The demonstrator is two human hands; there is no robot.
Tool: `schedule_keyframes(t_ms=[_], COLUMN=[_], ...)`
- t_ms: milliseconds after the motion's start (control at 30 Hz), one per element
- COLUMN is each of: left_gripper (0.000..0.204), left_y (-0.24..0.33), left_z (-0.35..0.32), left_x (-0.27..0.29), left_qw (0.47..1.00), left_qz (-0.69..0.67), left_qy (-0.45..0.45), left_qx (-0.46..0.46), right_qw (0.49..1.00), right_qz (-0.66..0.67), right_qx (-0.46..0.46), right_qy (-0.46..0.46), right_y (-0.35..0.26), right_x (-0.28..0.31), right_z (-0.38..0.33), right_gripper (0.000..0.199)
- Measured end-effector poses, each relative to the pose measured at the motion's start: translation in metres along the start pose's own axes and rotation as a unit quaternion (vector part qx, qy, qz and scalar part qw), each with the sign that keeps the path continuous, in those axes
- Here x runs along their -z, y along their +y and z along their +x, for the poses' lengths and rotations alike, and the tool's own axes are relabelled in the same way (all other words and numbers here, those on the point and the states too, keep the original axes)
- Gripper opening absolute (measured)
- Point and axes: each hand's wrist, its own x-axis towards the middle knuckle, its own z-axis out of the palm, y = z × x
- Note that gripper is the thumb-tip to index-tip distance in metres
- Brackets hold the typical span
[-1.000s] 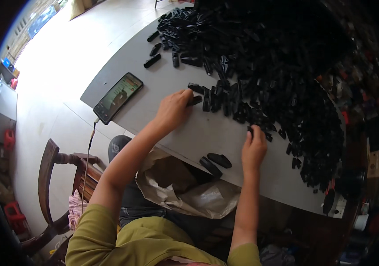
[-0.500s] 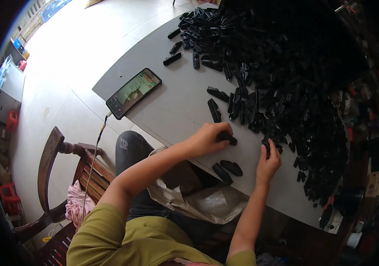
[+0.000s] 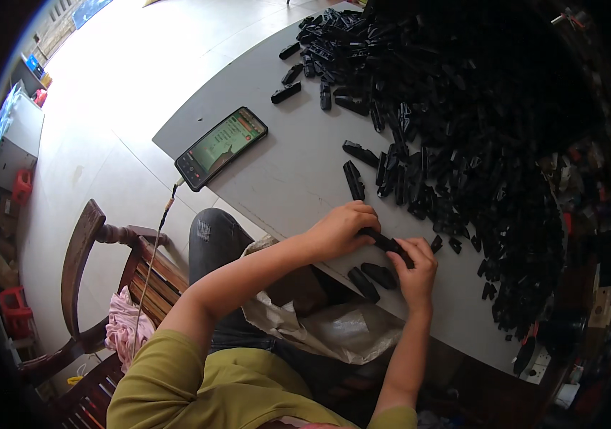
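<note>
Over the near part of the grey table [image 3: 287, 164], my left hand [image 3: 346, 229] is closed on one end of a long black plastic piece [image 3: 383, 242]. My right hand [image 3: 416, 270] has its thumb and fingers closed at the other end. Whether this is one piece or two pressed end to end, I cannot tell. Just below, two rounded black pieces [image 3: 364, 284] lie side by side near the table edge. Beyond my hands, several loose black pieces [image 3: 353, 180] lie in front of a large heap of black plastic parts [image 3: 455, 150].
A phone [image 3: 222, 149] lies on the left of the table, with a cable [image 3: 149, 268] hanging from it. A pale sack [image 3: 352, 330] is open below the table edge. To my left stands a wooden chair [image 3: 76, 264] with a pink cloth [image 3: 128, 325] on it.
My right hand has come left from the edge of the heap with a small black part. It now meets the piece in my left hand, which has moved slightly nearer.
</note>
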Motion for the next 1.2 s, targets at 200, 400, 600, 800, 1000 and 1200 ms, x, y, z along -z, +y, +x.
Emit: schedule_keyframes(t_ms=[200, 400, 600, 800, 1000, 1200], left_gripper=[0.025, 0.026, 0.024, 0.033, 0.026, 0.021], left_y=[-0.003, 0.004, 0.013, -0.002, -0.001, 0.004], left_z=[0.006, 0.000, -0.004, 0.019, 0.019, 0.014], left_x=[-0.003, 0.007, 0.027, 0.043, 0.032, 0.002], left_qw=[0.999, 0.997, 0.993, 0.938, 0.952, 0.986], left_qz=[-0.027, -0.012, 0.007, 0.336, 0.300, 0.111], left_qy=[-0.029, -0.071, -0.099, 0.084, -0.057, -0.073], left_qx=[-0.036, -0.027, -0.066, -0.009, 0.028, -0.106], right_qw=[0.998, 0.999, 0.962, 0.957, 0.923, 0.883], right_qz=[0.010, -0.013, -0.065, -0.203, 0.186, 0.387], right_qx=[0.011, 0.037, -0.216, -0.137, -0.260, -0.256], right_qy=[-0.061, -0.020, 0.153, 0.157, 0.214, 0.067], right_y=[0.001, -0.004, 0.012, 0.033, 0.042, 0.030], right_x=[0.012, -0.005, 0.022, 0.010, 0.018, 0.022], right_z=[0.005, 0.001, -0.003, -0.005, -0.011, -0.010], right_gripper=[0.024, 0.026, 0.022, 0.018, 0.028, 0.037])
